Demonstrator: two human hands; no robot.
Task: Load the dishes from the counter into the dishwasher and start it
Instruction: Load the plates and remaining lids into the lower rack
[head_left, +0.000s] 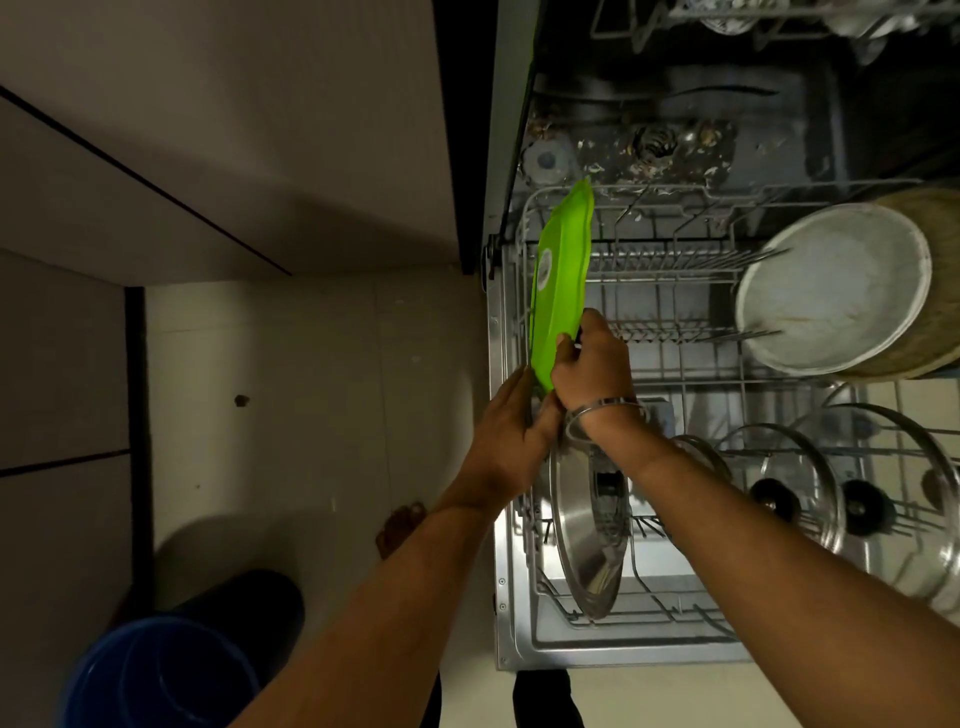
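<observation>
Pale floor tiles and light cabinet fronts fill the left of the view, with a blue bucket (156, 675) at the lower left; the open dishwasher takes the right, its lower rack (670, 384) pulled out over the door.

A green plate (561, 275) stands on edge along the rack's left side, against the left wall. Its long axis runs from the near end at the hands toward the rack's far left corner, with the pointed far tip just past the rack's far edge. The face with a small round label looks left, toward the floor. The right hand (592, 364) pinches the near end, thumb on the left face and fingers curled over the right. The left hand (514, 426) lies flat against the lower near edge with its fingers fairly straight, steadying rather than gripping.

The plate looks like thin moulded plastic: light, stiff, unlikely to break, perhaps slick if wet. Being so light, it may tip unless seated between tines, so a hold at the rim's near end suits it.

A steel lid (587, 530) stands on edge near the rack's near left corner, glass lids (795, 488) sit toward the near right, and a large pot (841, 291) lies on its side at the far right.
</observation>
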